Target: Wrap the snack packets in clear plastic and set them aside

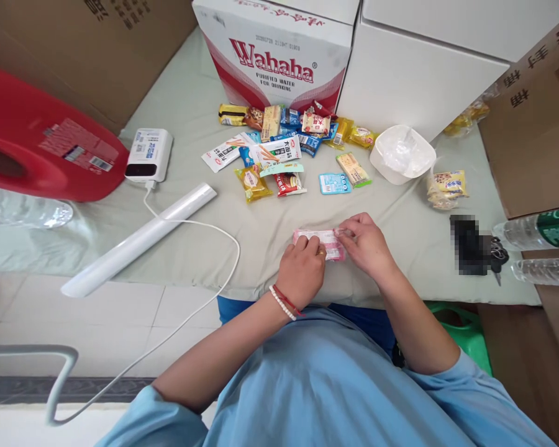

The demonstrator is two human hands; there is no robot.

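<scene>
A small pink-and-white packet (327,237) lies flat on the pale green cloth near the front edge. My left hand (302,270) rests over its lower left part, fingers curled and pressed onto it. At the packet's right end, my right hand (366,243) pinches the upper corner between thumb and fingers. Parts of the packet are hidden beneath the left fingers. Beyond it are a light blue packet (335,184), a yellow-green wrapped bar (353,169), a gold snack packet (252,182) and a red snack packet (289,184).
A pile of wrapped snacks (315,123) sits against the Wahaha carton (279,59). To its right stands a white bowl (386,166) holding clear plastic. On the left are a plastic roll (140,239), a white power bank (149,152) with its cable (238,248), and a red jug (74,105).
</scene>
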